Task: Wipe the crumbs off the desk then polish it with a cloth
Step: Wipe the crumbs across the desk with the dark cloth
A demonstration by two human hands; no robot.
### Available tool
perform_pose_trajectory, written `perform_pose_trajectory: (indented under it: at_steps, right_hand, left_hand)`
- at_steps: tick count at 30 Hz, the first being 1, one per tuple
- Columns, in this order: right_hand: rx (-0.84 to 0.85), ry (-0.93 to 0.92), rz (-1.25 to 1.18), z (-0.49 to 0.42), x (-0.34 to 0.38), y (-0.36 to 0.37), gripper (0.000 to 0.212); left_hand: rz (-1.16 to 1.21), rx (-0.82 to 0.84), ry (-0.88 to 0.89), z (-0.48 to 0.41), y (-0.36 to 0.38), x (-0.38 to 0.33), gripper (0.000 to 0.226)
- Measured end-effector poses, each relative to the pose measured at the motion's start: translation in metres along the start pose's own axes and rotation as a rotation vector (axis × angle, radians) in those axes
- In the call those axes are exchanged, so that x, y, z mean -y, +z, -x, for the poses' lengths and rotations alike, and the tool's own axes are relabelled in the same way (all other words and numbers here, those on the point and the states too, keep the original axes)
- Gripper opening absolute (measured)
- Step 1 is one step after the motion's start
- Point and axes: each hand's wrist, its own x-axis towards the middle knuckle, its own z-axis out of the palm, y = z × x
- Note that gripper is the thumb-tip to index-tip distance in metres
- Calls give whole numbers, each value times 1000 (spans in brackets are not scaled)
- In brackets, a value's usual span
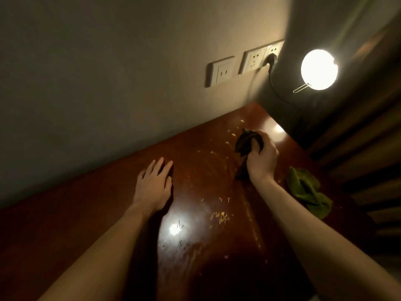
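Observation:
A glossy reddish-brown desk [195, 174] runs along the wall. Yellow crumbs [221, 217] lie scattered over its middle and far end. My right hand [261, 156] grips a bunched dark cloth [244, 143] near the far right corner, the cloth's loose end hanging down to the desk. My left hand [153, 184] rests flat on the desk near the wall, fingers straight. A crumpled green cloth [307, 192] lies on the desk's right edge, beside my right forearm.
A round lit lamp [319, 69] hangs at the upper right, its glare mirrored on the desk. Wall sockets [252, 60] sit above the far end, with a black plug and cable running down. Dark slatted furniture [368, 159] stands right of the desk.

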Motion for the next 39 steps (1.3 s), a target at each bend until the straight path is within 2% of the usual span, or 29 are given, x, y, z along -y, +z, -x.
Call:
perform_pose_trajectory:
  at_steps: [4,8,13,16,20,25,33,36,39]
  right_hand:
    - [10,-46,113,-72,-8,24,31]
    - [72,-89,240,-121,-31,45,31]
    - [329,-111,422,-169,-62,70,41]
    - [485,-89,487,-180,-75,85,50]
    - [522,-169,499,-168,-81,104,52]
    - [635,-267,511,-118,-81,97,51]
    - [756,-208,576,27,-55,58,54]
    - [742,-246,593,48,-56,48,53]
    - [673,-350,627,30,-63,49,53]
  left_hand:
    - [-55,4,112,-62,3,-17,55]
    - [-41,-54,96,-76,15,-28,57]
    - [45,-79,57,-70,31,-27,60]
    - [61,-23,44,-75,29,-25,63]
    - [81,114,22,-81,23,-22,62]
    - [55,156,20,-80,19,-25,63]
    - [62,206,19,-79,12,-25,63]
    - [74,228,20,-79,10,-24,63]
    - [64,243,18,-79,8,-24,63]
